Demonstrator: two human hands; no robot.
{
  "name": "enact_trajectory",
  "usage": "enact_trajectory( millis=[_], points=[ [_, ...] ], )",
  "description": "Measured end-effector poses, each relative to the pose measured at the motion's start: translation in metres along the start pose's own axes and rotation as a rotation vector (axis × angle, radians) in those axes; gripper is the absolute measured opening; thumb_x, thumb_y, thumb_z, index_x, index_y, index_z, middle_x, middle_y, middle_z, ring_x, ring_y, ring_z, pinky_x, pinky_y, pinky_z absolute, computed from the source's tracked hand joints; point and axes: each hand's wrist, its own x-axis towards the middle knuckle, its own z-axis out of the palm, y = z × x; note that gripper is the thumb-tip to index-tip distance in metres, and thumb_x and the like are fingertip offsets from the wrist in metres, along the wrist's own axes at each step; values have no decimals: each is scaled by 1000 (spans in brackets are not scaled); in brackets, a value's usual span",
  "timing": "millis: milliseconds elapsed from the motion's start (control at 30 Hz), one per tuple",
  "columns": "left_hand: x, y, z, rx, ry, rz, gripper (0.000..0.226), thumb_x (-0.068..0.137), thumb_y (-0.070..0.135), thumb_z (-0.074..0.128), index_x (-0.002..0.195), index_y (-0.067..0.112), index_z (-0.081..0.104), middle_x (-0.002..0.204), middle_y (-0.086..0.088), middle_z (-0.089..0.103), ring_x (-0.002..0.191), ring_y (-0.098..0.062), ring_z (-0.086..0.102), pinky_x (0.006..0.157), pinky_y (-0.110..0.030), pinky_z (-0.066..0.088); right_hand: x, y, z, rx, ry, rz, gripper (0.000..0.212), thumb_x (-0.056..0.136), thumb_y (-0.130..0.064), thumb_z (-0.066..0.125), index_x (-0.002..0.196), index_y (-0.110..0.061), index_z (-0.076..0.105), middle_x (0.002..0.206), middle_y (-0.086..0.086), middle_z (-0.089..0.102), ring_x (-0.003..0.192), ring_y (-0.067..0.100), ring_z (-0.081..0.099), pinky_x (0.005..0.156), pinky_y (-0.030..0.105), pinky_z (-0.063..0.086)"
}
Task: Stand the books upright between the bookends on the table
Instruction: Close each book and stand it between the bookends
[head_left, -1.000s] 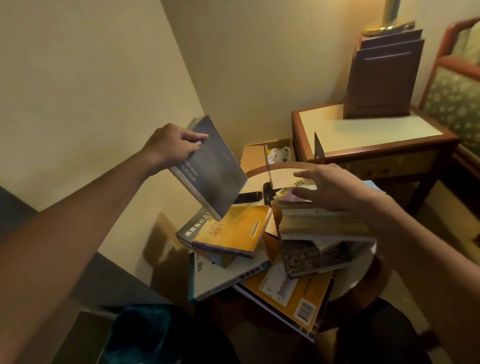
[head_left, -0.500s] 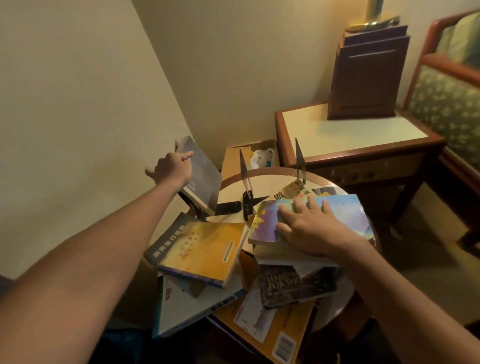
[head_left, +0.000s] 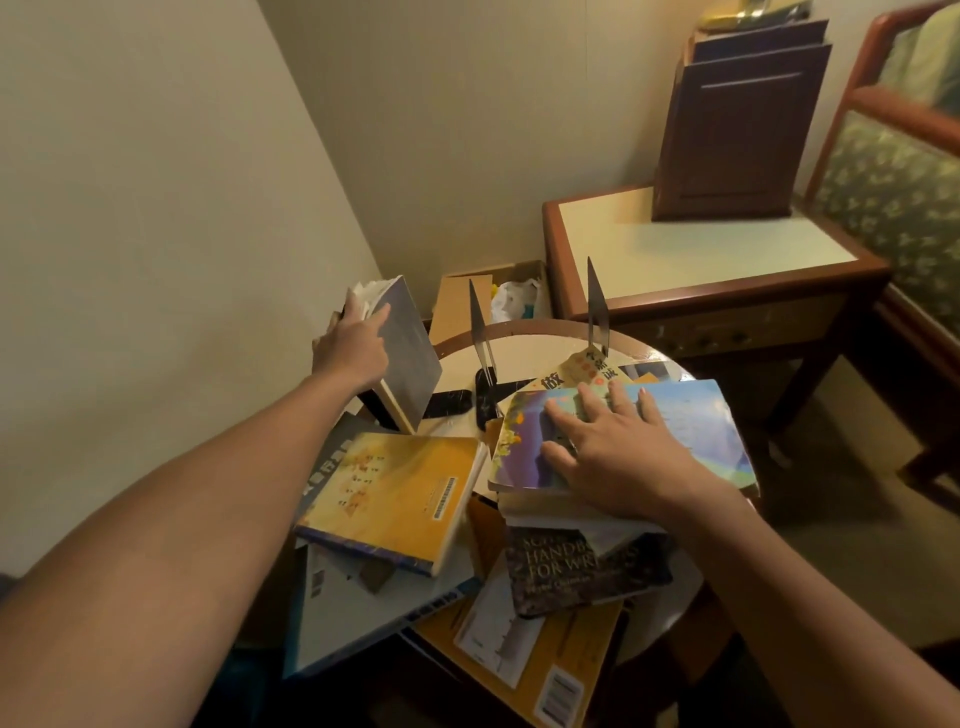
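We seem to be in a furnished room of a home or hotel, in a corner of plain cream walls (head_left: 156, 182). Beyond our right hand (head_left: 618, 457) stands a dark wooden side table with a pale inset top (head_left: 701, 249), bearing a dark brown wooden box (head_left: 737, 135). Farther right is a wooden-framed armchair with green patterned upholstery (head_left: 893, 176). Under our hands, a small round wood-rimmed table (head_left: 530, 338) is strewn with paperback books (head_left: 395, 493).

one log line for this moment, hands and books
left hand: holds grey book upright, left of bookends | right hand: flat on blue book atop stack | gap between bookends: no books yet
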Motion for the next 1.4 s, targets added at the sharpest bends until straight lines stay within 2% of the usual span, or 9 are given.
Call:
enact_trajectory(
  millis=[133, 367, 467, 733, 933, 1033, 1167, 1300, 1400],
  points=[
    [-3, -5, 0, -8, -3, 38, 60, 102, 23, 46, 158, 33, 27, 168, -7, 1, 147, -32, 24, 113, -57, 28, 0, -1, -1, -1, -3, 6, 64, 102, -59, 19, 159, -33, 7, 167, 12, -4, 152, 37, -10, 121, 58, -5],
    [-16, -9, 7, 108, 85, 155, 74, 99, 37, 55, 161, 31, 13, 169, -9, 2, 155, -35, 1, 121, -61, 8, 4, -2, 0, -5, -8, 9, 67, 101, -62, 20, 159, -33, 7, 167, 12, -3, 152, 38, -9, 121, 58, -6],
    [-19, -8, 7, 148, 91, 176, 79, 99, 44, 54, 161, 26, 10, 169, -9, 5, 155, -34, 1, 121, -60, 8, 6, -2, 0, -13, -10, 12, 67, 100, -64, 20, 159, -33, 7, 167, 11, -2, 152, 38, -8, 121, 58, -5],
    [-31, -10, 5, 109, 97, 168, 81, 98, 45, 54, 161, 18, 12, 169, -6, 8, 155, -31, 7, 121, -59, 13, 9, -2, 1, -34, -19, 11, 69, 99, -64, 21, 159, -32, 7, 167, 12, -1, 152, 38, -8, 121, 58, -4],
    [-45, -7, -1, 104, 122, 190, 81, 98, 47, 53, 161, 17, 12, 169, -7, 8, 155, -31, 7, 121, -61, 8, 6, -3, -2, -10, -1, 30, 69, 99, -64, 21, 159, -33, 7, 167, 12, 0, 152, 38, -6, 121, 57, -2],
    [-62, 8, -7, 55, 180, 263, 79, 97, 47, 54, 160, 18, 16, 168, -5, 11, 155, -30, 7, 121, -61, 4, -3, -1, -7, 8, 11, 44, 68, 100, -64, 22, 159, -34, 9, 168, 10, 0, 153, 37, -6, 122, 57, -1],
    [-101, 43, -23, -145, 242, 421, 72, 95, 44, 57, 157, 17, 31, 164, -6, 27, 154, -31, 14, 122, -59, 6, -25, 3, -15, 8, 34, 83, 69, 100, -65, 22, 159, -32, 11, 168, 8, 3, 153, 36, -3, 123, 56, 0],
    [-148, 80, -39, -304, 131, 562, 69, 94, 49, 41, 156, 20, 31, 162, -1, 31, 154, -25, 17, 124, -55, 9, -55, 11, -20, 23, 74, 116, 70, 99, -66, 22, 159, -31, 13, 167, 9, 7, 153, 35, 1, 123, 56, 1],
    [-180, 100, -43, -360, 25, 670, 68, 95, 49, 38, 157, 21, 30, 161, -2, 34, 152, -23, 22, 123, -52, 14, -78, 20, -13, 2, 140, 127, 70, 98, -67, 21, 158, -31, 16, 167, 9, 11, 153, 36, 5, 121, 59, -1]
  ],
)
